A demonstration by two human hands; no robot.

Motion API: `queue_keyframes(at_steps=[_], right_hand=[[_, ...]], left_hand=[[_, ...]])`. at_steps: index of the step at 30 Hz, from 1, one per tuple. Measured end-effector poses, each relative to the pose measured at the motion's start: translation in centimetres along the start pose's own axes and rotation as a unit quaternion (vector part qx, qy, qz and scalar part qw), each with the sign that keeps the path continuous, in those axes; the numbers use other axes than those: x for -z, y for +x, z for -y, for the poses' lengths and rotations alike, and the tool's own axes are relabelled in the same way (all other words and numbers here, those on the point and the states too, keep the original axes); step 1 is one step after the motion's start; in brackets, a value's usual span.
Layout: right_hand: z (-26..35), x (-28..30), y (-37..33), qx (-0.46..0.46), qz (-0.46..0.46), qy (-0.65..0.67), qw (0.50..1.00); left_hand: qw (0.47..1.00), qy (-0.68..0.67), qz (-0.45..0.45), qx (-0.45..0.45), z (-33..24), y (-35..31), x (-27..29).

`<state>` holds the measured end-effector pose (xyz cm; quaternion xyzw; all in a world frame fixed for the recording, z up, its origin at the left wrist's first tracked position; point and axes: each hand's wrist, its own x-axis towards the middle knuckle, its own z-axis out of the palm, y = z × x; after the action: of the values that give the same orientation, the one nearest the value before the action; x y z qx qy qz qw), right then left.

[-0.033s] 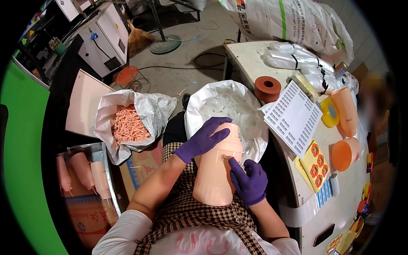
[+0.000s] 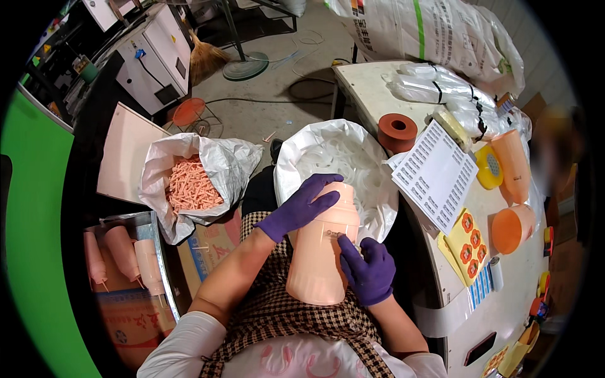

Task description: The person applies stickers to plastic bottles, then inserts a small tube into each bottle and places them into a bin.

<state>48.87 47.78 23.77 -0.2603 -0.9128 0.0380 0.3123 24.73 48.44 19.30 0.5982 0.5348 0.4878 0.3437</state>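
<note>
A tall peach plastic bottle (image 2: 317,268) leans upright on my lap, its narrower neck end pointing away from me. My left hand (image 2: 301,205), in a purple glove, is wrapped over the neck and shoulder of the bottle from the left. On its upper side is a small dark-printed label (image 2: 332,234). My right hand (image 2: 369,271), also in a purple glove, rests against the bottle's right side. Its thumb is stretched out to the right end of the label, while the other fingers are loosely curled, apart from the thumb, with nothing visible between them.
On the right-hand table (image 2: 450,277) lie a label sheet (image 2: 437,176), orange round stickers (image 2: 469,249), a brown tape roll (image 2: 397,131) and a phone (image 2: 480,348). A white sack (image 2: 293,148) holds clear plastic pieces; another sack (image 2: 236,160) holds peach nozzles. Several bottles (image 2: 151,264) lie lower left.
My right thumb has shifted slightly along the bottle, off the middle of the label, so more of the print shows. The left hand and the bottle have stayed put.
</note>
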Motion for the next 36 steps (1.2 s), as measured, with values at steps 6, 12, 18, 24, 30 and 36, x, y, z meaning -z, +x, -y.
queue_keyframes(at_steps=[6,12,18,24,30,36], right_hand=[[0.5,-1.0,-0.3,0.012,0.020,-0.021,1.000],[0.8,-1.1,0.0,0.011,0.032,-0.025,0.999],[0.9,1.8,-0.1,-0.065,0.259,-0.190,0.945],[-4.8,8.1,-2.7,-0.230,0.059,-0.009,0.971],[-13.1,13.5,-8.4,-0.298,-0.063,-0.181,0.935],[-19.0,13.2,-9.9,-0.274,-0.051,-0.217,0.936]], left_hand=[[0.998,-0.026,0.051,0.006,0.8,-0.5,1.1],[0.995,-0.018,0.096,0.012,0.4,-0.7,2.1],[0.990,0.043,0.128,0.051,-0.6,-0.4,2.2],[0.980,-0.169,-0.064,0.085,0.0,0.8,4.9],[0.915,-0.390,0.028,0.103,7.0,3.8,3.0],[0.961,-0.233,-0.118,0.093,7.3,3.8,0.8]])
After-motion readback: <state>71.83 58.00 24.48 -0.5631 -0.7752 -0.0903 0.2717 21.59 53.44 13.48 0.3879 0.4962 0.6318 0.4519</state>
